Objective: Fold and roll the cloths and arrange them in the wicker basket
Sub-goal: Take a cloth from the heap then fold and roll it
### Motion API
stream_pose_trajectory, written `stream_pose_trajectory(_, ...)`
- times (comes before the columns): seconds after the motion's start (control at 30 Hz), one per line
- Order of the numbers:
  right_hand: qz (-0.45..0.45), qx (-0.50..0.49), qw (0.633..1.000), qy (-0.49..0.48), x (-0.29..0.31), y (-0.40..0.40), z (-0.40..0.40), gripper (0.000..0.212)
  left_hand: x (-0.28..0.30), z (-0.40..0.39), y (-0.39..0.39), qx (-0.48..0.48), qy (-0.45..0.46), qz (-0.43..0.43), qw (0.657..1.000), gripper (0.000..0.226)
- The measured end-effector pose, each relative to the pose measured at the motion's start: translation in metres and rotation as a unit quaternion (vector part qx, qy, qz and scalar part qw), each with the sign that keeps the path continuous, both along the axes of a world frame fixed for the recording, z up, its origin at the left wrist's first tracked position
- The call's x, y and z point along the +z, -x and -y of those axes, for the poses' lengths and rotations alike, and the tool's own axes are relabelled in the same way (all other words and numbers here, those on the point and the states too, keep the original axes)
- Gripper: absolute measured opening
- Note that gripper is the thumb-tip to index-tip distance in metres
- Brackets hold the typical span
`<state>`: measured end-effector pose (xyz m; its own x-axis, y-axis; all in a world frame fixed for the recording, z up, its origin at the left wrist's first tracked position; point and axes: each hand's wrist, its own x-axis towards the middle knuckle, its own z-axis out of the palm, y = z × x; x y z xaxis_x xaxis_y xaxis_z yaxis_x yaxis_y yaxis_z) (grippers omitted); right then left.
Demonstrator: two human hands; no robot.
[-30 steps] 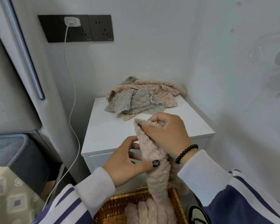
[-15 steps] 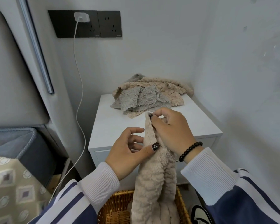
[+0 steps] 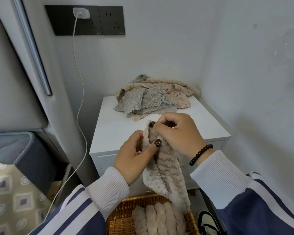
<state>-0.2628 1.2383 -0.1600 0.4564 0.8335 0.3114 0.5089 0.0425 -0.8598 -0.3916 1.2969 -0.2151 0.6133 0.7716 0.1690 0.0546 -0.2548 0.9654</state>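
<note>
From the head camera, the left hand pinches the beige cloth with its thumb, and the right hand grips the top corner with curled fingers. The cloth hangs above the wicker basket, where several rolled cloths lie side by side. A pile of cloths waits at the back of the white table. The fleece looks light, soft and floppy, so hold it by corners and edges. Walls close in behind and to the right; the table's front half offers folding room.
</note>
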Motion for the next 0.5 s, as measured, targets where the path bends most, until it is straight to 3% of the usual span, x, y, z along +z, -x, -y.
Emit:
stream_pose_trajectory(0.1,0.024,-0.031,0.999,-0.020,0.000,-0.007,0.002,0.021,0.001,-0.003,-0.002,0.034,-0.032,-0.022,0.999,0.008)
stream_pose_trajectory(0.33,0.018,-0.133,0.991,-0.027,-0.006,-0.026,0.005,0.023,-0.005,-0.013,0.003,0.042,-0.104,-0.129,0.985,0.024)
stream_pose_trajectory(0.5,-0.064,-0.179,0.982,0.013,-0.015,-0.041,0.002,0.021,-0.007,-0.031,0.011,0.009,-0.190,-0.299,0.935,0.018)
